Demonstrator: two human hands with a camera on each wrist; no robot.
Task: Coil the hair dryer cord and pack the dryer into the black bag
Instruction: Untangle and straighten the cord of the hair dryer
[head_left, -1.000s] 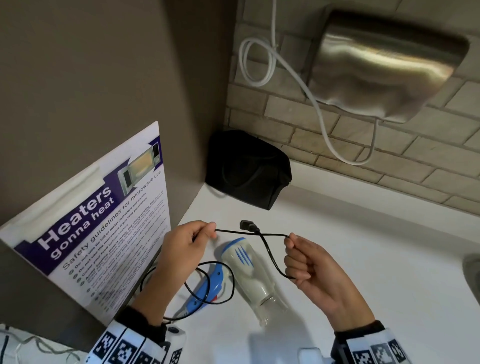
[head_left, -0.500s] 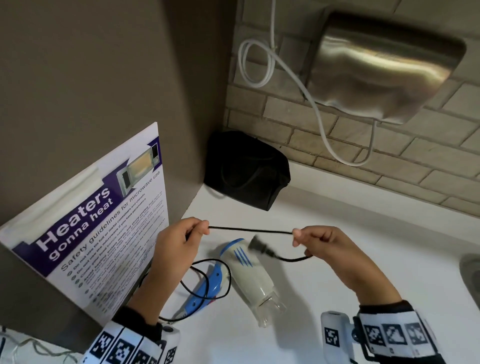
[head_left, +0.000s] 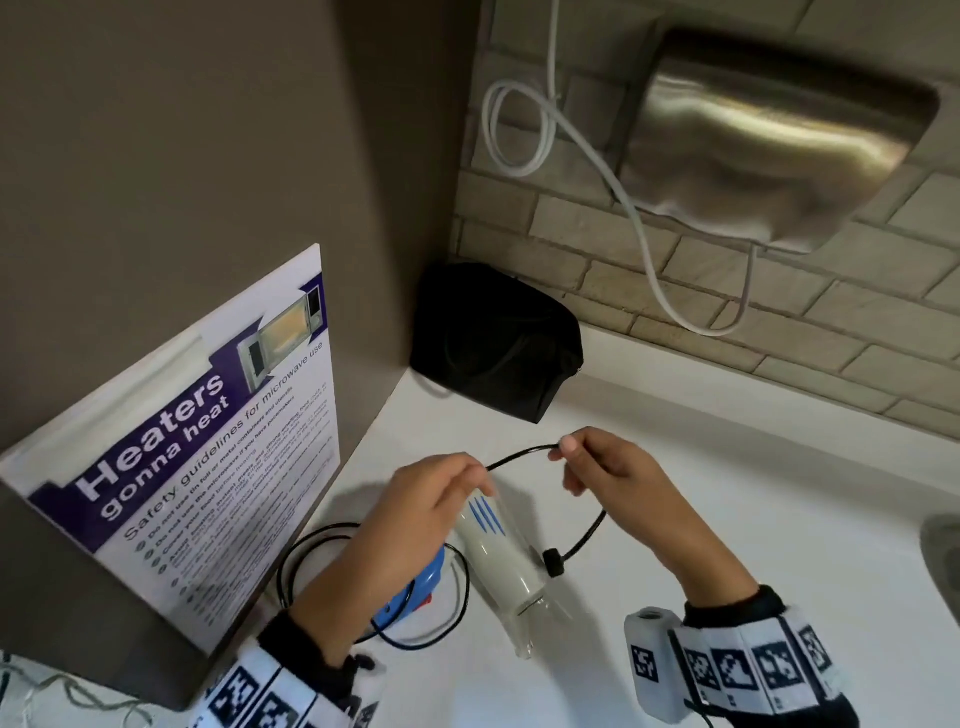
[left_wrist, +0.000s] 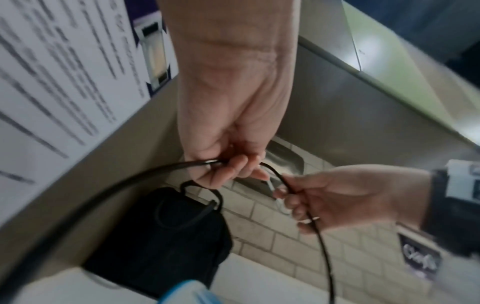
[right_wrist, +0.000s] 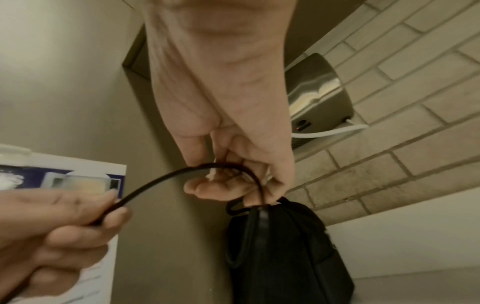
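A white and blue hair dryer (head_left: 498, 561) lies on the white counter (head_left: 727, 493), its blue handle partly hidden under my left forearm. Its black cord (head_left: 524, 454) arches between my two hands above the dryer. My left hand (head_left: 441, 499) pinches the cord (left_wrist: 182, 165) at one end of the arch. My right hand (head_left: 592, 462) pinches it (right_wrist: 228, 166) at the other, and the plug (head_left: 553, 564) dangles below. More cord lies looped (head_left: 322, 551) by the handle. The black bag (head_left: 493, 343) stands in the corner behind the hands.
A leaning microwave safety poster (head_left: 208, 441) stands to the left against a grey-brown wall. A steel hand dryer (head_left: 779, 140) with a white cable (head_left: 519, 130) hangs on the brick wall above the counter. A sink edge (head_left: 943, 551) shows at the far right.
My hands have come closer together, so the taut cord now arches up between them. The plug has swung down and right, below my right hand.
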